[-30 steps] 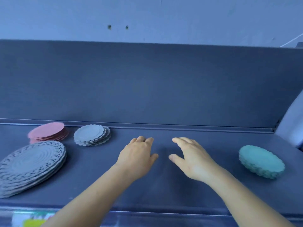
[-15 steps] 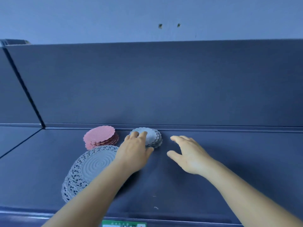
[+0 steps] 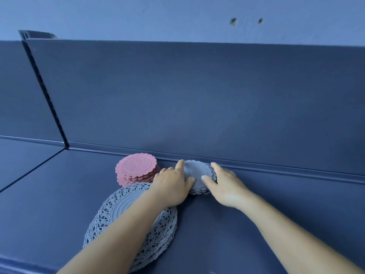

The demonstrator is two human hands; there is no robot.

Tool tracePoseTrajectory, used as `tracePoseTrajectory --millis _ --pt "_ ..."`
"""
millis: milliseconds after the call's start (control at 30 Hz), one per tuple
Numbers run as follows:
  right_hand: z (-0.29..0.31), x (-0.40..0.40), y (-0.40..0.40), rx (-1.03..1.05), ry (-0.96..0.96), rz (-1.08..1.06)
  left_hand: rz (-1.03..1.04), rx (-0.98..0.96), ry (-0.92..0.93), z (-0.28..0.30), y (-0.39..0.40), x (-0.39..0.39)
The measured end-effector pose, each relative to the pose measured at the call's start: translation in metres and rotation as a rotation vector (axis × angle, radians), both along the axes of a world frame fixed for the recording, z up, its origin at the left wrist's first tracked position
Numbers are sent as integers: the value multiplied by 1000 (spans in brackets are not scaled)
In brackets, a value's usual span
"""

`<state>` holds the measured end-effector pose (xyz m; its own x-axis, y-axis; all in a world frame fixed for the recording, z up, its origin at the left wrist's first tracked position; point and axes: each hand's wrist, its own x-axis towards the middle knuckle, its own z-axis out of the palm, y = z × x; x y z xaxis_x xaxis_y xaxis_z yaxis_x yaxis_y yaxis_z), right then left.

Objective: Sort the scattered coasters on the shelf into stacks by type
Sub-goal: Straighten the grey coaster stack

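small grey coaster stack sits at the back of the shelf, close to the rear lip, straight ahead of both hands and bracketed by them: left hand on its left side, right hand on its right, so neither is nearer. left index finger reaches along the far-left rim and the thumb lies on the near part of the top coaster; right fingers curve round the far-right rim with the thumb laid on top. both hands cup the stack with fingers curled about it (judged a squaring-up or lifting hold, not confirmed). the stack is round, so no long axis; its layers are slightly offset, scalloped edges showing stepped at the near side. pink coaster stack stands just left of it, apart from it as far as can be seen. large lace mat stack lies nearer the viewer, partly under the left forearm. hidden: the stack's left and right flanks behind the hands, its count, and whether it rests on the shelf or is already raised. any other coaster types lie out of view.
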<state>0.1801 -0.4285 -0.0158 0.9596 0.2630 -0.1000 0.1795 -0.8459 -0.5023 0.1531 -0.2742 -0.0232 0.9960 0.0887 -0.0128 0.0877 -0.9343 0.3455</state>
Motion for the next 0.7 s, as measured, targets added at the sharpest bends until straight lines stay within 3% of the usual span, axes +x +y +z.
tracePoseTrajectory --millis 500,600,700 --pt "2 21 -3 481 236 -162 105 -615 32 11 -4 12" --pt "1 17 -4 571 249 -136 94 -627 36 12 -4 11" --pt "2 7 -7 649 231 -131 46 -514 -11 13 -6 7"
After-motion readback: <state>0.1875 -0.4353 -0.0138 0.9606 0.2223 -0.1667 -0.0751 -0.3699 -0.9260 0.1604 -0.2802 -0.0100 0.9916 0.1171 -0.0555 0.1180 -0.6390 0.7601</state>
